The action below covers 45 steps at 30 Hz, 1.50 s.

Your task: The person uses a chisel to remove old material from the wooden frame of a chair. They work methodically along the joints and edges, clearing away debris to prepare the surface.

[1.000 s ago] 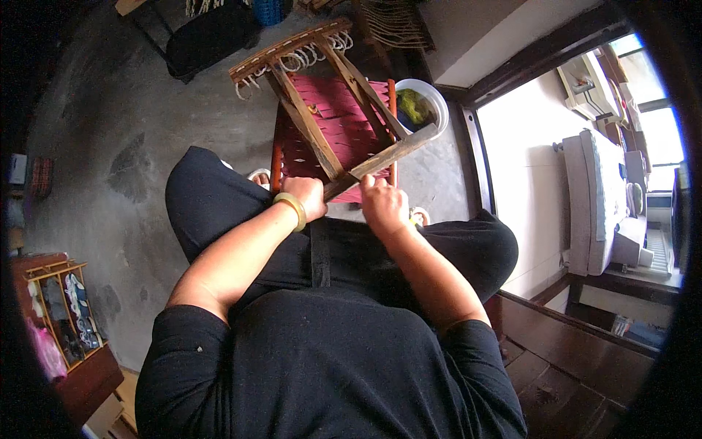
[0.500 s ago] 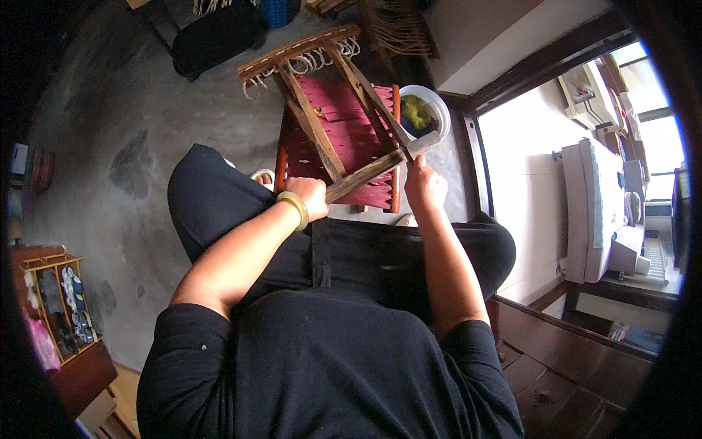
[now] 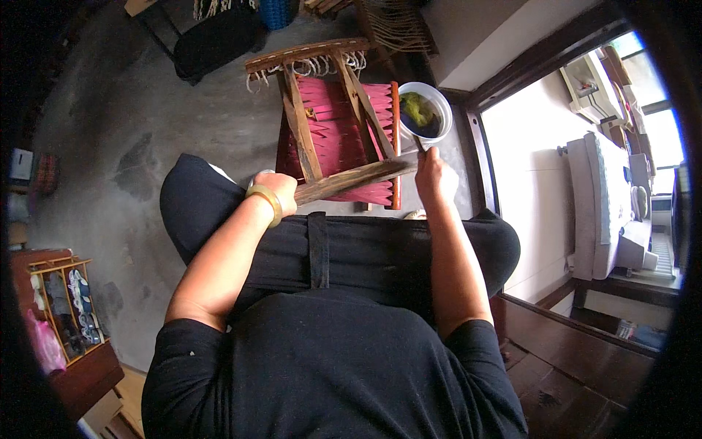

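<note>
My left hand (image 3: 281,190) is closed around the left end of the near bar of a wooden folding stool frame (image 3: 358,179). A pale bangle circles that wrist. My right hand (image 3: 436,178) is closed on a thin, dark, stick-like tool (image 3: 420,143) that points away from me; its kind is not clear. That hand is beside the bar's right end; whether they touch I cannot tell. White cord loops (image 3: 322,67) hang from the frame's far bar. Under the frame stands a low seat woven of pinkish-red strips (image 3: 336,135), with reddish wooden rails.
A white bucket (image 3: 444,110) with yellow-green cloth-like stuff and dark contents stands right of the woven seat. Far left is a black stool (image 3: 219,40), near a blue basket (image 3: 275,13). A dark doorframe (image 3: 484,161) rises at right; a shoe rack (image 3: 67,311) stands lower left.
My left hand has moved left with the near bar, and the frame has turned slightly. My right hand and its tool have shifted right, away from the top of the bar's end.
</note>
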Motion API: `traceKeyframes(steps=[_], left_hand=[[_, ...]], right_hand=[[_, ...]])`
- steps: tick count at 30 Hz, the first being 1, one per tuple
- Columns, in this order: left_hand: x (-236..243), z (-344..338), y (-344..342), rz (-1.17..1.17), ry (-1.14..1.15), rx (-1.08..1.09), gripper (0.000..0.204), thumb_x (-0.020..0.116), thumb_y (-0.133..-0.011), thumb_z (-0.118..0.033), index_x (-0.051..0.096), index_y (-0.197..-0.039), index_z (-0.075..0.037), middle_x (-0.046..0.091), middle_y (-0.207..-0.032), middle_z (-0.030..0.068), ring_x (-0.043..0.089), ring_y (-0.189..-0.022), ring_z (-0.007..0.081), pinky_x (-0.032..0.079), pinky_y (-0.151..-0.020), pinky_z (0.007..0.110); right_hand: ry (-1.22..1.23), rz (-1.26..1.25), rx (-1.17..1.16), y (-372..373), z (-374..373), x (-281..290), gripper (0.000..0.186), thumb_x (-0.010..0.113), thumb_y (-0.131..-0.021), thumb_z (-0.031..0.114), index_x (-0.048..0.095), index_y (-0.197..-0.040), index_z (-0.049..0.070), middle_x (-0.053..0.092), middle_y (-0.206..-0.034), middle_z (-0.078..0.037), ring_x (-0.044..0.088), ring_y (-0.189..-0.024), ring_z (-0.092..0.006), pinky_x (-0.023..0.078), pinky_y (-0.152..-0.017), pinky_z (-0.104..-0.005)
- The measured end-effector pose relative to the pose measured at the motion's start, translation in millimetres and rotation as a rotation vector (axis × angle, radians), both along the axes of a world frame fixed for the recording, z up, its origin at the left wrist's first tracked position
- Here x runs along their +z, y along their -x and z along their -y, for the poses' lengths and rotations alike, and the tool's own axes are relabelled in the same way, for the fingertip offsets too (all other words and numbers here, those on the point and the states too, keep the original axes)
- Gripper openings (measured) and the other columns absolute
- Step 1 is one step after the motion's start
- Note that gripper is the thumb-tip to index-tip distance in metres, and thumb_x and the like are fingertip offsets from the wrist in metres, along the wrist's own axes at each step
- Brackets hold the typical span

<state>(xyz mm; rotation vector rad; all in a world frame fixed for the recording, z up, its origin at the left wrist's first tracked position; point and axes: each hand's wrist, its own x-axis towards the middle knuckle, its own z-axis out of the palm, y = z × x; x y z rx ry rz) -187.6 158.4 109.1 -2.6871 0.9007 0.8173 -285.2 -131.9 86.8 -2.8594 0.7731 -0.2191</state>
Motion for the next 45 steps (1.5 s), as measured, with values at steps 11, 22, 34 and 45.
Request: traceKeyframes(steps=[11, 22, 34, 45], left_hand=[[17, 7, 6, -0.011, 0.216, 0.063, 0.062, 0.072, -0.068, -0.048, 0.06, -0.104, 0.001, 0.064, -0.102, 0.018, 0.062, -0.099, 0.0311, 0.048, -0.086, 0.04], [-32, 23, -36, -0.455, 0.831, 0.901, 0.058, 0.073, -0.074, -0.048, 0.06, -0.099, 0.003, 0.064, -0.085, 0.0128, 0.062, -0.071, 0.021, 0.049, -0.058, 0.035], [-77, 48, -54, -0.477, 1.254, 1.263, 0.028, 0.067, -0.071, 0.004, 0.05, -0.093, 0.006, 0.061, -0.072, 0.0157, 0.065, -0.064, 0.0289, 0.053, -0.058, 0.04], [-71, 26, -90, -0.59, 1.268, 1.007, 0.018, 0.062, -0.073, 0.002, 0.055, -0.09, 0.004, 0.064, -0.075, 0.0158, 0.066, -0.066, 0.0276, 0.053, -0.063, 0.038]], right_hand=[[-0.244, 0.071, -0.065, -6, 36, -44, 0.033, 0.045, -0.094, 0.034, 0.053, -0.082, 0.004, 0.059, -0.057, -0.012, 0.06, -0.045, -0.0236, 0.049, -0.05, -0.0387], [-0.324, -0.11, -0.113, -10, 25, -15, 0.032, 0.045, -0.092, 0.036, 0.059, -0.095, 0.007, 0.065, -0.084, -0.023, 0.062, -0.083, -0.0423, 0.048, -0.074, -0.0517], [-0.3, -0.029, -0.067, -7, 22, -15, 0.03, 0.045, -0.092, 0.034, 0.056, -0.089, 0.006, 0.064, -0.08, -0.024, 0.062, -0.079, -0.0428, 0.048, -0.071, -0.0518], [-0.44, -0.057, -0.05, 9, -2, 6, 0.033, 0.048, -0.091, 0.033, 0.055, -0.084, 0.002, 0.063, -0.076, -0.026, 0.061, -0.076, -0.044, 0.047, -0.07, -0.0517]])
